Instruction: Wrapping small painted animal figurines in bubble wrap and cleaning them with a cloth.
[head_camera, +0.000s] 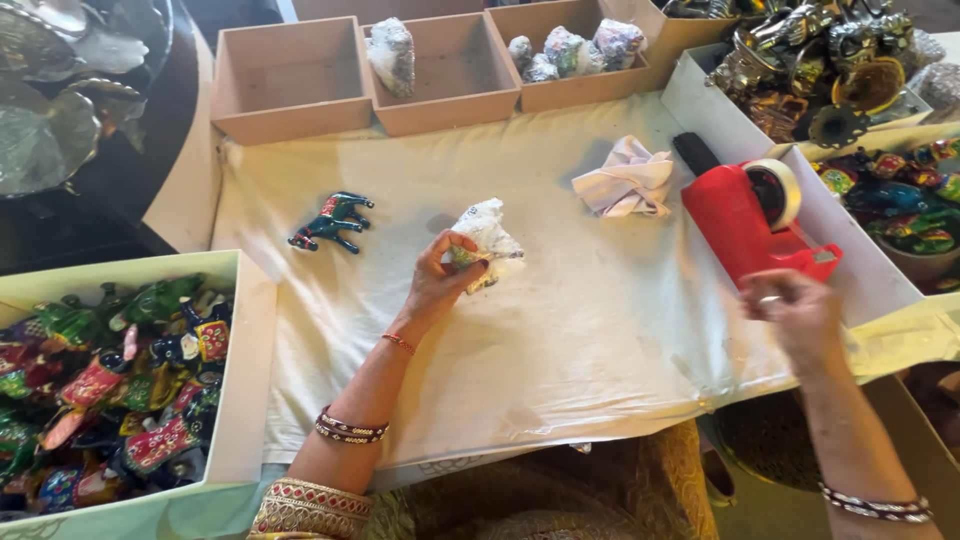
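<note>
Meanwhile, we sit at a work table draped in a cream cloth (560, 330), wrapping painted figurines for packing. Left of the cloth, a white box (240, 400) brims with bright animal figures; beyond its far edge stand three shallow cardboard trays (290, 110), two of them holding wrapped bundles. On the cloth's right side rests a red tape dispenser (745, 225), with a crumpled sheet of paper (628, 180) just beside it. Near the cloth's centre, our left hand (435, 285) closes its fingers around a paper-wrapped bundle (487, 240), pinning it to the cloth. Our right hand (795, 310) hovers at the cloth's right edge just below the dispenser, fingertips pinched together, though the blur hides whether any tape is between them. A small dark-blue elephant figure (332, 222) waits on the cloth's left part. To do this well, we judge, the left hand should keep the loose folds pressed flat until tape crosses the seam.
</note>
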